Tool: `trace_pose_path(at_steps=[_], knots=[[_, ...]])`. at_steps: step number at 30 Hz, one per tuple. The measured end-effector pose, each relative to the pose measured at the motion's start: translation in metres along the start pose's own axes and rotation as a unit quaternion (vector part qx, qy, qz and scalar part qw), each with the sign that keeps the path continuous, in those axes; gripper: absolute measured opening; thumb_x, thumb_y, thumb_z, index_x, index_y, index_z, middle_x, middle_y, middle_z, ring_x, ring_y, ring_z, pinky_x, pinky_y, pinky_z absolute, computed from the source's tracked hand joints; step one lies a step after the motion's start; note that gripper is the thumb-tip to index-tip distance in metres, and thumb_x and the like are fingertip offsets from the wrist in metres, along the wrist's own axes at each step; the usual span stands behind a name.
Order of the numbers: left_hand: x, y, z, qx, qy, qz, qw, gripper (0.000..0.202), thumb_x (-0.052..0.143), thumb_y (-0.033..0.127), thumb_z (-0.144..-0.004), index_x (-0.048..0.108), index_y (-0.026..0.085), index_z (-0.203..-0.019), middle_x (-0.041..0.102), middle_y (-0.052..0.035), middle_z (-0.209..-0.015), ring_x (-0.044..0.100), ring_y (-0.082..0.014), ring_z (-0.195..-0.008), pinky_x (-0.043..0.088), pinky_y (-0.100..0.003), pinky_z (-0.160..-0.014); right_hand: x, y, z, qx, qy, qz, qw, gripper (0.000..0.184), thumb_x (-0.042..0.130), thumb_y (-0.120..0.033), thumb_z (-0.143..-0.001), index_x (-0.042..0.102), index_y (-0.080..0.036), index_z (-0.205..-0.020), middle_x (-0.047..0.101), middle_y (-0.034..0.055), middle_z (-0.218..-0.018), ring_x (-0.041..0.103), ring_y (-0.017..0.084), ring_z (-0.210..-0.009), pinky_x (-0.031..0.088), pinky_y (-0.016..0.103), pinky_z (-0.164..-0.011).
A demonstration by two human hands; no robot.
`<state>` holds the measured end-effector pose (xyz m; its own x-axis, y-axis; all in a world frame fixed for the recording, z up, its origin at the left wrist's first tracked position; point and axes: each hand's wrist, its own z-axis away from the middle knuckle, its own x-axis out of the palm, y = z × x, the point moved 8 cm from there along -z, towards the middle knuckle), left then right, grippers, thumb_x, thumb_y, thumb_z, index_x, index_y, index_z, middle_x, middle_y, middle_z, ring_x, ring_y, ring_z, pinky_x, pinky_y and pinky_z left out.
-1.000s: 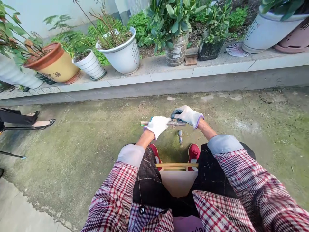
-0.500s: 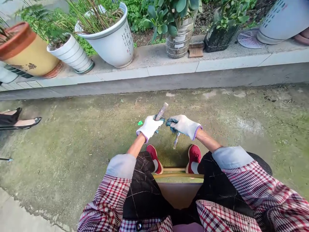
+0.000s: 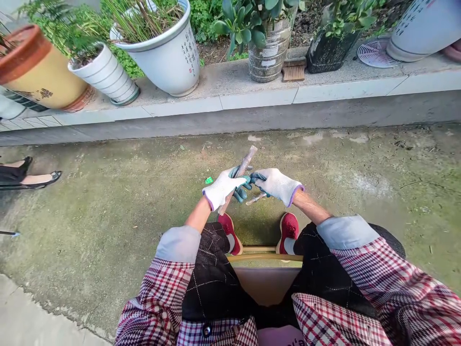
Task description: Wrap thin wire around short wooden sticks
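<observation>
My left hand (image 3: 224, 187), in a white glove with dark green-blue fingertips, is closed around a brownish stick (image 3: 248, 159) with a shiny, plastic-like covering. The stick slants, its upper end beyond my hand and its lower end near my wrist. My right hand (image 3: 278, 184), gloved alike, is closed, with a thinner, shiny wrapped piece (image 3: 255, 199) sticking out below its fingers. The right fingertips meet or nearly meet the left ones beside the stick. Whether a strand runs between them I cannot tell.
Along the low tiled ledge (image 3: 257, 98) stand a white pot (image 3: 169, 65), a yellow pot (image 3: 57, 72), a cut plastic bottle planter (image 3: 268, 55) and a small brush (image 3: 293, 70). A green scrap (image 3: 209, 180) lies on the concrete. Another person's shoe (image 3: 50, 178) shows at left.
The stick in my left hand has turned, and its lower end now shows below the hand. My right fingers have come closer to it. The thinner piece has swung from steep to nearly level.
</observation>
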<state>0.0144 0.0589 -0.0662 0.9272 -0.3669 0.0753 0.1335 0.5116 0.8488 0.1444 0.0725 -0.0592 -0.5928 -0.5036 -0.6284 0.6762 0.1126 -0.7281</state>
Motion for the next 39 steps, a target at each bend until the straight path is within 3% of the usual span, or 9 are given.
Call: trace_pose_path(at_steps=[5,11,14,17,19,22,25,31,39], knots=[[-0.009,0.011,0.000,0.028,0.055,-0.222,0.973,0.041,0.060,0.025,-0.087,0.064,0.018,-0.127,0.062,0.0037,-0.064,0.042,-0.0065,-0.039,0.036,-0.019,-0.041,-0.004,-0.014,0.010,-0.029,0.005,0.060,0.998,0.025,0.051,-0.029,-0.096,0.071,-0.020,-0.085,0.064,0.0002,-0.070,0.047,0.012,-0.057,0.033,0.027,-0.059],[-0.004,0.010,-0.007,-0.008,0.077,-0.630,0.773,0.026,0.054,0.025,-0.090,0.074,0.018,-0.105,0.075,-0.0142,-0.090,0.072,-0.0267,-0.086,0.052,-0.032,-0.072,-0.021,-0.030,0.022,-0.042,0.003,0.123,0.991,0.013,0.061,-0.025,-0.088,0.072,-0.022,-0.080,0.064,-0.0002,-0.066,0.046,0.012,-0.056,0.029,0.029,-0.057],[0.007,-0.001,-0.008,-0.008,0.036,-0.668,0.743,0.029,0.056,0.025,-0.088,0.075,0.019,-0.109,0.076,-0.0168,-0.095,0.073,-0.0317,-0.093,0.052,-0.037,-0.078,-0.032,-0.019,0.018,-0.007,-0.006,0.135,0.991,0.016,0.064,-0.021,-0.085,0.067,-0.021,-0.069,0.058,-0.0010,-0.058,0.043,0.011,-0.052,0.028,0.029,-0.055],[0.023,-0.007,-0.006,0.031,-0.033,-0.629,0.776,0.026,0.063,0.029,-0.085,0.075,0.021,-0.107,0.076,-0.0101,-0.092,0.071,-0.0268,-0.084,0.050,-0.032,-0.071,-0.044,0.000,0.010,0.017,0.000,0.074,0.997,0.017,0.064,-0.015,-0.080,0.065,-0.020,-0.064,0.059,-0.0008,-0.058,0.044,0.010,-0.052,0.031,0.027,-0.053],[0.028,-0.004,-0.002,0.051,-0.051,-0.549,0.833,0.020,0.065,0.029,-0.084,0.075,0.020,-0.100,0.073,-0.0047,-0.081,0.066,-0.0192,-0.071,0.046,-0.026,-0.062,-0.050,0.014,0.007,0.041,0.012,-0.040,0.998,0.011,0.062,-0.015,-0.080,0.069,-0.019,-0.072,0.060,-0.0010,-0.060,0.046,0.009,-0.051,0.034,0.025,-0.051],[0.022,0.002,0.002,0.023,-0.037,-0.374,0.926,0.019,0.065,0.031,-0.086,0.074,0.017,-0.096,0.062,0.0015,-0.065,0.052,-0.0105,-0.052,0.038,-0.022,-0.048,-0.056,0.031,0.006,0.084,0.066,-0.221,0.969,0.014,0.060,-0.022,-0.083,0.072,-0.016,-0.087,0.059,-0.0012,-0.061,0.045,0.008,-0.047,0.035,0.023,-0.045],[0.009,0.007,0.003,-0.015,0.015,-0.185,0.982,0.027,0.065,0.031,-0.086,0.073,0.016,-0.107,0.055,0.0053,-0.059,0.039,-0.0060,-0.041,0.031,-0.020,-0.039,-0.054,0.032,0.006,0.086,0.098,-0.264,0.956,0.018,0.062,-0.030,-0.085,0.072,-0.015,-0.088,0.059,-0.0008,-0.060,0.044,0.008,-0.046,0.033,0.022,-0.042],[-0.005,0.012,-0.002,-0.008,0.006,0.071,0.997,0.032,0.065,0.027,-0.081,0.068,0.013,-0.110,0.055,0.0064,-0.058,0.029,-0.0029,-0.037,0.026,-0.019,-0.038,-0.040,-0.001,0.012,0.015,0.093,-0.239,0.966,0.031,0.059,-0.045,-0.092,0.071,-0.016,-0.088,0.054,-0.0025,-0.058,0.046,0.009,-0.052,0.037,0.023,-0.050],[0.016,0.017,0.018,-0.025,-0.103,0.019,0.994,0.038,0.068,0.034,-0.079,0.069,0.012,-0.110,0.051,0.0070,-0.055,0.026,-0.0018,-0.035,0.021,-0.018,-0.035,-0.051,0.026,0.007,0.065,0.144,-0.404,0.901,0.028,0.061,-0.040,-0.083,0.070,-0.014,-0.092,0.034,-0.0084,-0.052,0.026,0.008,-0.045,0.022,0.025,-0.043]])
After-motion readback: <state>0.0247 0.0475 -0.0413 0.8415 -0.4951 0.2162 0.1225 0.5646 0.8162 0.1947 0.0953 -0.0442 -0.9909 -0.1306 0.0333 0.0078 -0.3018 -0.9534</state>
